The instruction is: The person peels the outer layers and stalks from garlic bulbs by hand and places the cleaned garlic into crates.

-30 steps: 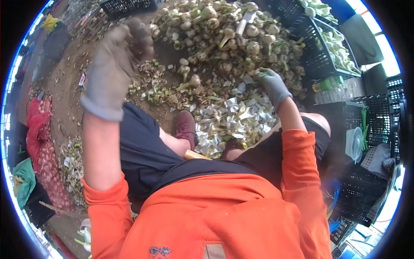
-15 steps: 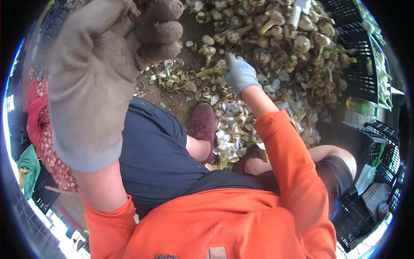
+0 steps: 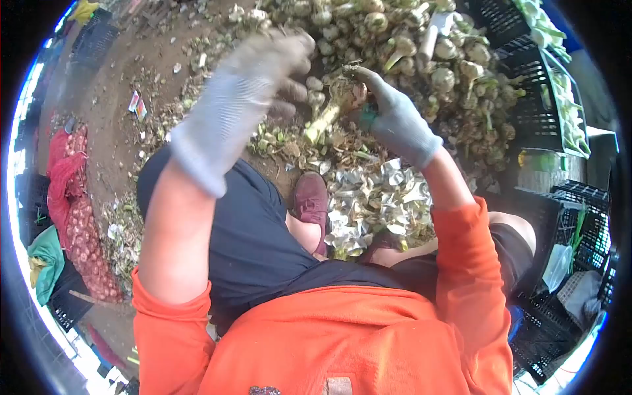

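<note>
My right hand [image 3: 398,122], in a light grey-blue work glove, is closed on a garlic bulb [image 3: 347,94] with a thick pale stem [image 3: 320,126] slanting down to the left. Part of the bulb is hidden behind the fingers. To its left my left hand [image 3: 253,82], in a soiled glove of the same kind, is raised with fingers apart and somewhat blurred; I see nothing in it. Just beyond both hands a large heap of garlic bulbs [image 3: 442,78] with stems lies on the ground. A pale rod-like handle [image 3: 429,41] rests on that heap.
Papery peelings [image 3: 378,201] and trimmings lie between my shoes [image 3: 311,197]. Black crates [image 3: 533,99] stand at the right, one holding pale green stalks. Red mesh sacks of garlic [image 3: 85,227] lie at the left, beside a green cloth [image 3: 46,263].
My left hand has dropped away from near the camera and moved right, toward the bulb. My right hand has turned and drawn slightly nearer, with the garlic bulb lifted from the ground.
</note>
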`<move>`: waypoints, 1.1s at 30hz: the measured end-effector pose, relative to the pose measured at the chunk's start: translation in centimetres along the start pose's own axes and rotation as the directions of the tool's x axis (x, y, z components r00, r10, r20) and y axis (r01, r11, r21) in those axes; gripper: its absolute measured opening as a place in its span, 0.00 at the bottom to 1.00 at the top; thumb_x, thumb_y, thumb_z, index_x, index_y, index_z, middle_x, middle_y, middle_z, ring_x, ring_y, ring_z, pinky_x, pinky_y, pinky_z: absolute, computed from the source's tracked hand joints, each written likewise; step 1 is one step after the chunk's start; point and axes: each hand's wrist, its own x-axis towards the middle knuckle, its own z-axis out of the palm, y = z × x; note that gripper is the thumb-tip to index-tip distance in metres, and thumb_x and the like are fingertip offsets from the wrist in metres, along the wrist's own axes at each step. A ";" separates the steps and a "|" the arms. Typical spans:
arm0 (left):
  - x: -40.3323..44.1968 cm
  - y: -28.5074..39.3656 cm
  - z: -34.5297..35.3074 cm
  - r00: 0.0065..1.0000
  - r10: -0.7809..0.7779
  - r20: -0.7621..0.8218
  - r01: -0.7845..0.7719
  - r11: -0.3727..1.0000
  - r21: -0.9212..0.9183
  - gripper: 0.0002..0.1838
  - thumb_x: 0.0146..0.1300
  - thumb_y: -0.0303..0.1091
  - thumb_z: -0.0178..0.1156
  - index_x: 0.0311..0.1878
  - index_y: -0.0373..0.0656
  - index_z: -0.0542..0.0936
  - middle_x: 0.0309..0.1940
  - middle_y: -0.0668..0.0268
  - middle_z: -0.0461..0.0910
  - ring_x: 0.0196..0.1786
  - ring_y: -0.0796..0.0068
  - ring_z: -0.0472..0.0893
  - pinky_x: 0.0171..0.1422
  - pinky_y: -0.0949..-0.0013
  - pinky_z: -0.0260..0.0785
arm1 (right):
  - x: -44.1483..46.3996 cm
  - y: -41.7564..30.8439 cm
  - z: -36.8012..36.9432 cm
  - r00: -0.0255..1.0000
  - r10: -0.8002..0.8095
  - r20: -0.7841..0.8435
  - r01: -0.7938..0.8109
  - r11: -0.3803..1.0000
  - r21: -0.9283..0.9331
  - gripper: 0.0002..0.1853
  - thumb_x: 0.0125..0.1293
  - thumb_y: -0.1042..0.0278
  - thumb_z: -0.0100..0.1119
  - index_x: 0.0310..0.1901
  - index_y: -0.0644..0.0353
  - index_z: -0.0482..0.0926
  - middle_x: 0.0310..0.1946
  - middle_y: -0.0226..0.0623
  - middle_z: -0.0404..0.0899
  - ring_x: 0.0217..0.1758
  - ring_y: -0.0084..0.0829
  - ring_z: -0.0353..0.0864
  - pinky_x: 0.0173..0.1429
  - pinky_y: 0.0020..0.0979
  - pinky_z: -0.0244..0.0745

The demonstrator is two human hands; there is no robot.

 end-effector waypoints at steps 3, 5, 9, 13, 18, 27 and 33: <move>0.4 -1.0 1.3 0.975 -0.217 0.057 0.214 0.975 0.062 0.35 0.67 0.66 0.52 0.60 0.43 0.75 0.43 0.66 0.77 0.37 0.79 0.76 0.41 0.73 0.73 | -2.9 -6.1 -3.7 0.973 -0.221 -0.060 0.221 0.975 -0.010 0.30 0.59 0.70 0.69 0.64 0.60 0.71 0.52 0.51 0.81 0.52 0.44 0.84 0.54 0.37 0.80; -0.6 0.6 2.6 0.875 -0.382 0.298 0.398 0.917 0.007 0.34 0.68 0.65 0.52 0.61 0.44 0.75 0.45 0.64 0.78 0.41 0.77 0.77 0.47 0.71 0.73 | -5.3 -8.6 -4.1 0.928 -0.346 -0.135 0.338 0.938 -0.082 0.28 0.56 0.77 0.66 0.61 0.63 0.72 0.46 0.49 0.82 0.45 0.45 0.84 0.48 0.38 0.81; -3.5 -0.4 5.7 0.930 -0.077 0.360 0.200 0.926 -0.319 0.30 0.68 0.60 0.56 0.59 0.43 0.77 0.50 0.67 0.81 0.51 0.76 0.79 0.60 0.70 0.70 | -10.6 -12.0 -4.9 0.963 -0.115 -0.243 0.096 0.992 -0.086 0.26 0.61 0.72 0.67 0.60 0.63 0.71 0.50 0.45 0.80 0.51 0.36 0.82 0.53 0.35 0.77; -5.5 -0.9 7.5 0.957 -0.023 0.288 0.126 0.930 -0.344 0.35 0.67 0.65 0.56 0.60 0.41 0.76 0.52 0.67 0.80 0.54 0.77 0.77 0.62 0.68 0.70 | -14.8 -11.5 -5.5 0.965 0.128 -0.229 -0.107 0.989 0.101 0.18 0.72 0.54 0.58 0.48 0.64 0.78 0.36 0.41 0.81 0.39 0.30 0.80 0.44 0.34 0.74; -7.1 -3.9 11.3 0.936 0.127 0.328 0.020 0.913 -0.408 0.14 0.75 0.40 0.55 0.50 0.38 0.76 0.44 0.67 0.80 0.48 0.77 0.79 0.55 0.75 0.73 | -16.5 -8.6 -2.9 0.952 -0.031 -0.306 -0.015 0.989 -0.145 0.21 0.70 0.49 0.59 0.34 0.63 0.74 0.28 0.53 0.75 0.34 0.59 0.75 0.37 0.45 0.70; -8.8 -3.8 11.4 0.976 -0.106 0.192 0.141 0.973 -0.183 0.20 0.72 0.55 0.55 0.43 0.45 0.78 0.34 0.71 0.79 0.34 0.81 0.80 0.37 0.78 0.73 | -18.0 -7.1 -2.8 1.000 0.010 0.007 -0.010 1.000 -0.024 0.19 0.75 0.52 0.51 0.39 0.62 0.78 0.29 0.46 0.78 0.34 0.46 0.80 0.40 0.39 0.73; -7.8 -6.1 12.3 0.996 0.019 0.085 0.019 0.906 -0.422 0.17 0.71 0.52 0.58 0.44 0.46 0.81 0.36 0.76 0.78 0.39 0.88 0.74 0.44 0.77 0.67 | -17.6 -4.4 -1.1 0.996 -0.043 -0.076 0.061 0.962 0.265 0.19 0.75 0.52 0.52 0.49 0.63 0.76 0.33 0.30 0.77 0.38 0.22 0.73 0.43 0.30 0.72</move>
